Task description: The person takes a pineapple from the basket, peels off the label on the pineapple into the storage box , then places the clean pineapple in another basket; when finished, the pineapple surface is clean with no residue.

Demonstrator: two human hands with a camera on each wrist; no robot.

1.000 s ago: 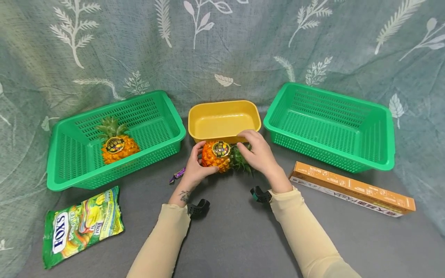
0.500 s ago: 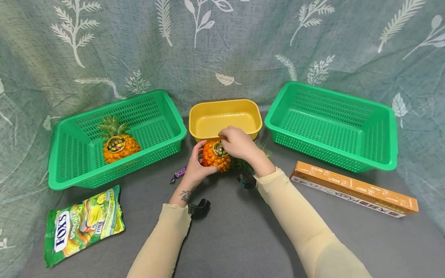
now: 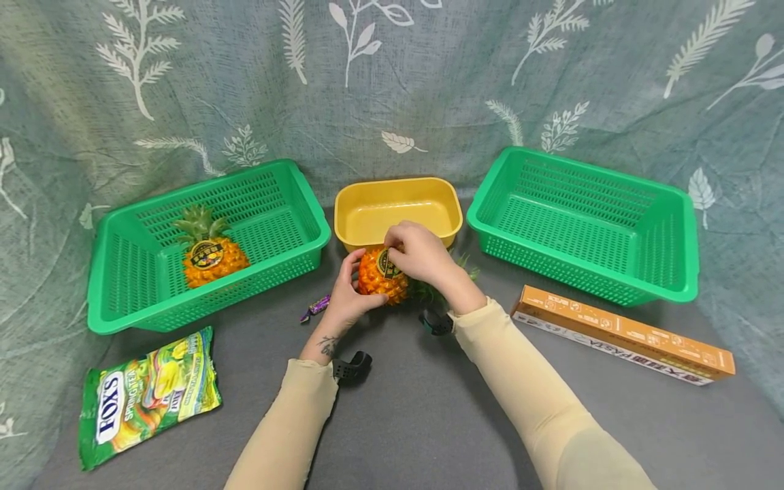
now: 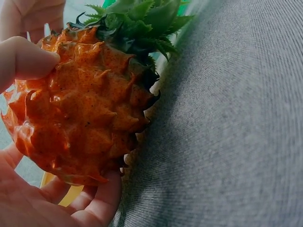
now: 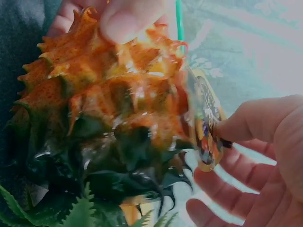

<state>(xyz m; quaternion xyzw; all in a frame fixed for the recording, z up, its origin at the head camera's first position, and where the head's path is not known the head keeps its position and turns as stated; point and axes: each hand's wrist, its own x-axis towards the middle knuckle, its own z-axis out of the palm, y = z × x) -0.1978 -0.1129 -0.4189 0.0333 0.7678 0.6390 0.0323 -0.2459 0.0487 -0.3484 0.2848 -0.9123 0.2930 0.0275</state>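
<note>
On the left of the grey table (image 3: 398,415), one of two green baskets (image 3: 245,292) holds one of two pineapples (image 3: 217,264). Before one yellow tub (image 3: 392,214), the left hand (image 3: 346,299) grips the second pineapple (image 3: 375,279); the right hand (image 3: 422,254), by its leaves (image 4: 142,20) a second ago, now pinches its label (image 5: 204,113). Rightward lies one pasta box (image 3: 625,333); a curtain (image 3: 429,82) hangs behind.

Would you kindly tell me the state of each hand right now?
Left hand: holds the pineapple by its orange body.
Right hand: pinches the label on that pineapple.
</note>
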